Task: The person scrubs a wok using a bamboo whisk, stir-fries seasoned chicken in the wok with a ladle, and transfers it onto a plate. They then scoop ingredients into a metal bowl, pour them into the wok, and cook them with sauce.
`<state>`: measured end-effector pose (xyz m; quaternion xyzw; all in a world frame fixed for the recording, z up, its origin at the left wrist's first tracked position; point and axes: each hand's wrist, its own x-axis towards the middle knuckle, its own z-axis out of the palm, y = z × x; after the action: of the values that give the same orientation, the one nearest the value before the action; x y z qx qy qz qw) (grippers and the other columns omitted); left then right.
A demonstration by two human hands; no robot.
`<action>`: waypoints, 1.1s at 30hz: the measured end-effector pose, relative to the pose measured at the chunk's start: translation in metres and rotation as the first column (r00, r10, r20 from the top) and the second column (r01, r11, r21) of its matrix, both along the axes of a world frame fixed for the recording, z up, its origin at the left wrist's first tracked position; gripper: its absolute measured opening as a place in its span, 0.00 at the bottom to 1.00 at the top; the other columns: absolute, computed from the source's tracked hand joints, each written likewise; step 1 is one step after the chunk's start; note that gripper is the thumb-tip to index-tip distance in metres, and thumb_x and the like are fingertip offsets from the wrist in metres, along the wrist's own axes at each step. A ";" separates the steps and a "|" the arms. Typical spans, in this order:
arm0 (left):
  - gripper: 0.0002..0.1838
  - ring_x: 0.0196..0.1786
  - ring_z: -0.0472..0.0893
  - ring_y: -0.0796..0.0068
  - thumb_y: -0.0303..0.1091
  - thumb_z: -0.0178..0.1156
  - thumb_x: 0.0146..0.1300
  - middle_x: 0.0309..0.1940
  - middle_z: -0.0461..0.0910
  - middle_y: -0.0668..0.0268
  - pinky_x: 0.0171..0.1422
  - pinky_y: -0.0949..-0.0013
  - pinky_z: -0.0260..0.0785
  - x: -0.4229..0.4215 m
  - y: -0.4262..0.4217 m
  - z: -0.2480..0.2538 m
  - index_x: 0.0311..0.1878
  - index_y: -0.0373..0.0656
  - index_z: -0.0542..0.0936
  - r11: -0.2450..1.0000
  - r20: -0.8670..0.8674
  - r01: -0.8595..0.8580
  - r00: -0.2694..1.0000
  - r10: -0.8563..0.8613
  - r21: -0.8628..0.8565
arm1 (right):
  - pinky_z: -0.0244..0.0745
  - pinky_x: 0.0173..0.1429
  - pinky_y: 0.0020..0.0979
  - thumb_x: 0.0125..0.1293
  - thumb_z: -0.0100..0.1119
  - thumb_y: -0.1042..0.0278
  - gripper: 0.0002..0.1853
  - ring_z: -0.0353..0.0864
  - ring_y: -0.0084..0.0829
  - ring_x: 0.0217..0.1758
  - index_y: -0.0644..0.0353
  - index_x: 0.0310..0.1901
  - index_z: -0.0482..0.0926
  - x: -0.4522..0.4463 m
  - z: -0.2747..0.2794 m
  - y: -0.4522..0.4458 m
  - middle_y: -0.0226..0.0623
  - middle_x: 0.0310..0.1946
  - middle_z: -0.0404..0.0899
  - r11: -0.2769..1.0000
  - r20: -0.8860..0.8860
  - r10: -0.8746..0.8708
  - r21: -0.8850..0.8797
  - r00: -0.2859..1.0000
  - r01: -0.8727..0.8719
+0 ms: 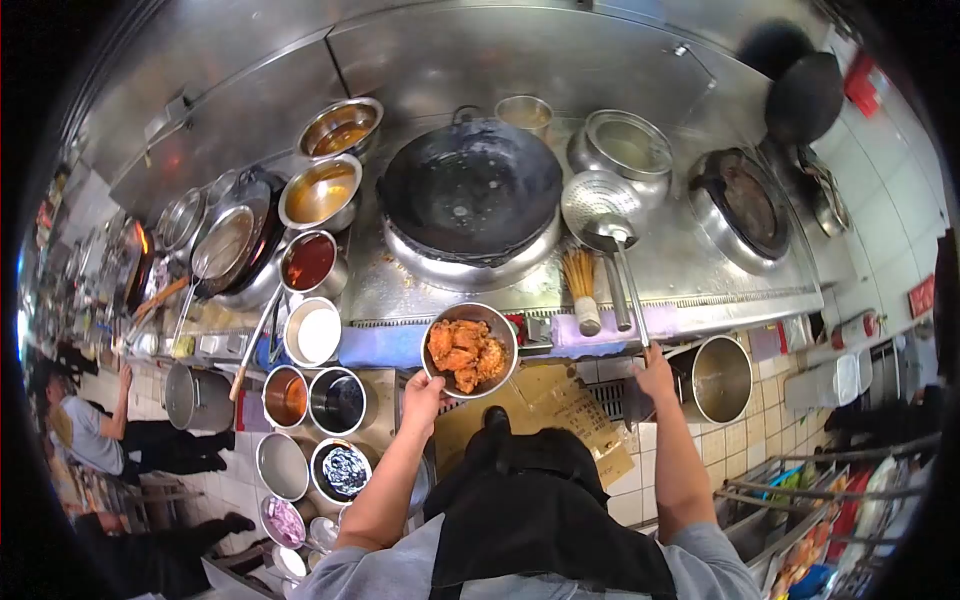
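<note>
Light grey shirt, short sleeves. Black apron over front, plain, creased toward the waist. One dark shoe visible. Forearms bare, hands bare too.

A passage to the wok is left straight ahead, over the front of the desk, beyond the bowl. On the left, it is bounded by the red-sauce pot; on the right, by the bamboo brush and the slanting ladle held by the right hand.
</note>
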<state>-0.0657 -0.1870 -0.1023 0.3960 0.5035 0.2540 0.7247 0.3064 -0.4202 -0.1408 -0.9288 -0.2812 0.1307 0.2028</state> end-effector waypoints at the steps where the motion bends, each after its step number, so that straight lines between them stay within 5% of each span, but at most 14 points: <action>1: 0.04 0.25 0.78 0.79 0.26 0.51 0.61 0.27 0.79 0.68 0.29 0.76 0.73 -0.002 0.004 0.002 0.35 0.40 0.75 0.999 0.003 -0.050 0.999 0.050 -0.011 | 0.75 0.45 0.45 0.57 0.60 0.62 0.29 0.80 0.53 0.41 0.62 0.59 0.65 0.011 0.009 0.012 0.57 0.41 0.77 0.999 -0.136 -0.025 -0.026 0.990 0.021; 2: 0.03 0.24 0.77 0.79 0.27 0.52 0.61 0.26 0.78 0.68 0.29 0.76 0.73 -0.005 0.008 0.001 0.35 0.41 0.75 0.995 0.005 -0.099 0.995 0.099 -0.022 | 0.74 0.44 0.48 0.57 0.55 0.66 0.22 0.80 0.56 0.40 0.66 0.53 0.69 0.037 -0.005 0.018 0.59 0.35 0.78 0.996 -0.457 -0.090 -0.015 0.885 0.093; 4: 0.03 0.25 0.77 0.80 0.27 0.52 0.61 0.26 0.78 0.69 0.30 0.76 0.73 -0.017 0.010 -0.010 0.35 0.41 0.75 0.994 -0.002 -0.103 0.995 0.103 -0.026 | 0.72 0.48 0.43 0.57 0.57 0.66 0.17 0.78 0.53 0.45 0.68 0.44 0.73 0.065 0.000 0.025 0.54 0.37 0.79 0.995 -0.008 0.090 0.034 0.996 -0.090; 10: 0.05 0.31 0.80 0.78 0.27 0.50 0.62 0.33 0.81 0.67 0.35 0.74 0.73 -0.032 0.003 -0.036 0.38 0.44 0.76 0.993 -0.033 -0.106 0.994 0.105 -0.052 | 0.73 0.39 0.44 0.62 0.53 0.65 0.14 0.80 0.49 0.37 0.66 0.45 0.72 0.018 0.147 0.117 0.51 0.32 0.79 0.980 0.232 0.201 -0.040 0.952 -0.197; 12: 0.04 0.30 0.79 0.80 0.27 0.51 0.62 0.31 0.80 0.70 0.34 0.74 0.73 -0.032 -0.003 -0.034 0.35 0.44 0.76 0.993 -0.025 -0.102 0.995 0.100 -0.060 | 0.70 0.25 0.33 0.66 0.51 0.62 0.16 0.75 0.30 0.23 0.64 0.50 0.70 -0.004 0.167 0.153 0.38 0.25 0.75 0.950 -0.332 0.126 0.312 0.935 -0.017; 15: 0.04 0.26 0.77 0.82 0.28 0.52 0.62 0.25 0.77 0.72 0.31 0.75 0.72 -0.035 -0.014 -0.039 0.33 0.43 0.75 0.992 -0.041 -0.111 0.993 0.108 -0.056 | 0.61 0.18 0.24 0.67 0.50 0.65 0.18 0.63 0.19 0.16 0.62 0.56 0.66 -0.051 0.180 0.211 0.28 0.23 0.67 0.723 -0.814 0.551 0.576 0.186 0.382; 18: 0.05 0.24 0.75 0.82 0.26 0.53 0.59 0.22 0.75 0.71 0.29 0.77 0.71 -0.036 -0.024 -0.036 0.27 0.42 0.72 0.984 0.011 -0.170 0.985 0.171 -0.058 | 0.64 0.19 0.25 0.65 0.53 0.67 0.22 0.68 0.20 0.18 0.61 0.59 0.65 -0.098 0.155 0.279 0.31 0.26 0.71 0.804 -0.465 0.474 0.575 0.748 -0.153; 21: 0.05 0.23 0.74 0.82 0.26 0.54 0.59 0.22 0.75 0.70 0.28 0.77 0.69 -0.037 -0.032 -0.025 0.26 0.42 0.72 0.980 0.008 -0.196 0.980 0.196 0.006 | 0.68 0.22 0.28 0.63 0.53 0.67 0.22 0.72 0.23 0.19 0.61 0.58 0.67 -0.140 0.154 0.340 0.35 0.26 0.74 0.772 -0.444 0.610 0.519 0.656 -0.367; 23: 0.04 0.23 0.74 0.82 0.26 0.52 0.61 0.22 0.75 0.71 0.29 0.77 0.69 -0.041 -0.039 -0.030 0.30 0.42 0.74 0.977 0.014 -0.211 0.977 0.211 -0.014 | 0.68 0.22 0.30 0.63 0.53 0.65 0.18 0.72 0.26 0.17 0.61 0.54 0.70 -0.165 0.121 0.392 0.35 0.22 0.74 0.596 -0.007 0.735 0.485 0.678 -0.640; 26: 0.05 0.21 0.74 0.81 0.26 0.52 0.61 0.21 0.75 0.70 0.28 0.77 0.69 -0.049 -0.047 -0.027 0.29 0.42 0.73 0.971 -0.016 -0.240 0.971 0.240 -0.014 | 0.69 0.21 0.33 0.61 0.52 0.65 0.15 0.74 0.27 0.17 0.62 0.49 0.72 -0.219 0.140 0.435 0.37 0.21 0.74 0.712 -0.451 0.701 0.486 0.553 -0.506; 28: 0.04 0.20 0.74 0.81 0.27 0.52 0.60 0.20 0.75 0.70 0.27 0.77 0.69 -0.058 -0.049 -0.026 0.28 0.42 0.73 0.969 -0.056 -0.247 0.968 0.246 -0.003 | 0.69 0.21 0.35 0.60 0.50 0.65 0.14 0.75 0.28 0.17 0.61 0.47 0.72 -0.231 0.136 0.459 0.37 0.21 0.74 0.844 -0.855 0.509 0.471 0.105 -0.258; 29: 0.04 0.20 0.74 0.81 0.27 0.52 0.60 0.20 0.75 0.70 0.27 0.77 0.69 -0.063 -0.049 -0.027 0.28 0.42 0.73 0.967 -0.056 -0.256 0.965 0.256 0.006 | 0.69 0.21 0.35 0.60 0.50 0.65 0.14 0.75 0.28 0.17 0.61 0.47 0.72 -0.236 0.139 0.457 0.37 0.21 0.74 0.837 -0.850 0.517 0.479 0.098 -0.264; 31: 0.05 0.20 0.74 0.81 0.26 0.52 0.59 0.20 0.75 0.70 0.26 0.77 0.68 -0.073 -0.051 -0.027 0.28 0.42 0.72 0.953 -0.083 -0.299 0.950 0.302 0.052 | 0.71 0.22 0.36 0.61 0.48 0.65 0.16 0.77 0.31 0.19 0.61 0.49 0.71 -0.247 0.146 0.431 0.40 0.23 0.76 0.745 -0.491 0.667 0.443 0.560 -0.499; 33: 0.05 0.20 0.74 0.81 0.26 0.52 0.59 0.20 0.74 0.70 0.26 0.77 0.68 -0.080 -0.050 -0.025 0.27 0.42 0.72 0.939 -0.114 -0.338 0.933 0.343 0.061 | 0.74 0.26 0.35 0.62 0.50 0.62 0.21 0.80 0.38 0.23 0.58 0.56 0.69 -0.219 0.143 0.402 0.45 0.29 0.79 0.679 -0.251 0.718 0.458 0.649 -0.573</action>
<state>-0.1455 -0.2368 -0.1277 0.3323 0.6027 0.3611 0.6293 0.0875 -0.0185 0.0026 -0.6642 -0.5667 0.3373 0.3521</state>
